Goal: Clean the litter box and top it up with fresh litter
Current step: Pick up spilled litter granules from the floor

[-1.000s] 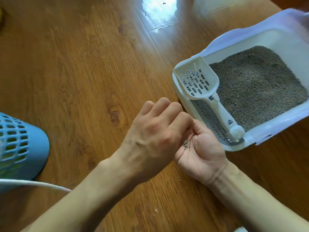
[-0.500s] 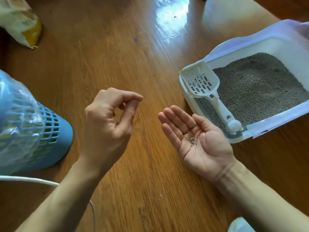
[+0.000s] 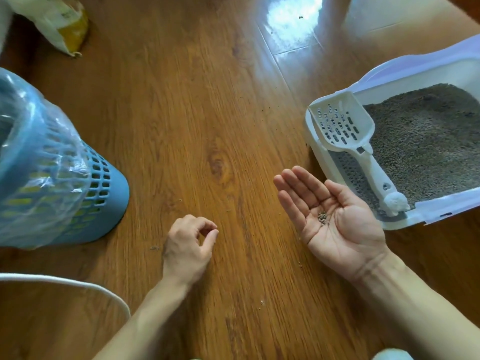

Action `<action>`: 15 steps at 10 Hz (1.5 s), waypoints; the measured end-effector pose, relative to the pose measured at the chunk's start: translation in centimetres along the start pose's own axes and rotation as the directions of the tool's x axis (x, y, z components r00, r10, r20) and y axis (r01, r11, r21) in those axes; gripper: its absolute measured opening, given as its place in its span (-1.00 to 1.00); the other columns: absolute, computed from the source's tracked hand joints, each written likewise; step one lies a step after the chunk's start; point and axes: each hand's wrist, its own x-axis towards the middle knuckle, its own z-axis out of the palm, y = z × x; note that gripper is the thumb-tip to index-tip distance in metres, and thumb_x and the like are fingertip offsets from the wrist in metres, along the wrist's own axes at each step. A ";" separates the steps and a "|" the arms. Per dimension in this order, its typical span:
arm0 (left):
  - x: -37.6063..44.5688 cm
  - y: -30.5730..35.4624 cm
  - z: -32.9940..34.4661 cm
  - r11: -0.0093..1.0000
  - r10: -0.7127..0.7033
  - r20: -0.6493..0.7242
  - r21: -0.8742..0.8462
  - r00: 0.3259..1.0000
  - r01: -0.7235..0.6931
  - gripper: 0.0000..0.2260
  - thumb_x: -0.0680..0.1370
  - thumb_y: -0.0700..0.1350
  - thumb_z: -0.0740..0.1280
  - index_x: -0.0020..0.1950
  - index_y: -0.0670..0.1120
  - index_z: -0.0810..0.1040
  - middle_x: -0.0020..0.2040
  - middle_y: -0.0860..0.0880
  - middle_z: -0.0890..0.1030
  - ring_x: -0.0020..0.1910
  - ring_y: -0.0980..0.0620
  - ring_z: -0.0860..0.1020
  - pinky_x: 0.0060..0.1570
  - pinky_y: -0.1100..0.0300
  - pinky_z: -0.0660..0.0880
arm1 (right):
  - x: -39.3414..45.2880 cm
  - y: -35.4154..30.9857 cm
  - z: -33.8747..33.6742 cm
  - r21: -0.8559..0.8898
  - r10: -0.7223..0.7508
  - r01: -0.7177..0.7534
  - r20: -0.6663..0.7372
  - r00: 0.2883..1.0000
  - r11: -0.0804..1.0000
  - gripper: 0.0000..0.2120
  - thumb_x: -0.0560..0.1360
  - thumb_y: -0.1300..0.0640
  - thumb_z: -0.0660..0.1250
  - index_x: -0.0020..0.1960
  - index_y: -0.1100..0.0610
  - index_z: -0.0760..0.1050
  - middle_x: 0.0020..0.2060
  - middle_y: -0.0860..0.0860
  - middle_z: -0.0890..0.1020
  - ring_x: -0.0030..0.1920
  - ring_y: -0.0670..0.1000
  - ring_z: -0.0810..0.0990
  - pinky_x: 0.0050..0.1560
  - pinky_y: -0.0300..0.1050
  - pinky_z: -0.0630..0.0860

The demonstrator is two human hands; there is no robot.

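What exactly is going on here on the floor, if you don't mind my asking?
A person is picking stray litter grains off the wooden floor by hand. The right hand is held flat, palm up, with a small pile of collected grains in it. The left hand is low over the floor, thumb and forefinger curled together near more scattered bits. The litter box sits to the right, filled with grey litter, with the white scoop resting on its near corner. A lined blue bin stands to the left.
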 end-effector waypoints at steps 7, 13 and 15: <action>1.1 2.5 6.1 0.937 0.280 0.159 0.169 0.947 -0.305 -0.94 0.49 -0.13 0.45 -0.13 -0.06 0.60 -0.19 0.02 0.55 -0.17 0.01 0.47 -0.21 0.07 0.51 | 0.6 -2.5 -0.7 0.037 -0.061 0.062 -0.034 0.998 0.997 -0.53 0.61 0.10 0.04 0.00 0.36 0.66 0.07 0.25 0.67 0.11 0.23 0.66 0.08 0.09 0.61; 5.1 6.8 9.5 0.902 0.371 0.140 0.180 0.918 -0.392 -0.92 0.58 -0.10 0.36 -0.07 -0.09 0.58 -0.15 -0.04 0.54 -0.14 -0.04 0.47 -0.20 0.03 0.47 | 0.9 -4.5 -2.7 0.054 -0.052 0.053 -0.019 0.998 0.997 -0.52 0.60 0.09 0.03 0.10 0.38 0.62 0.11 0.28 0.65 0.17 0.25 0.62 0.14 0.11 0.59; 4.9 6.7 10.0 0.872 0.414 0.120 0.233 0.902 -0.431 -0.86 0.61 -0.10 0.28 -0.10 -0.10 0.55 -0.18 -0.05 0.51 -0.19 -0.04 0.44 -0.24 0.06 0.40 | 1.1 -4.1 -3.6 0.055 -0.024 0.025 -0.028 0.999 0.998 -0.51 0.61 0.08 0.02 0.15 0.39 0.59 0.15 0.31 0.62 0.21 0.26 0.59 0.17 0.13 0.58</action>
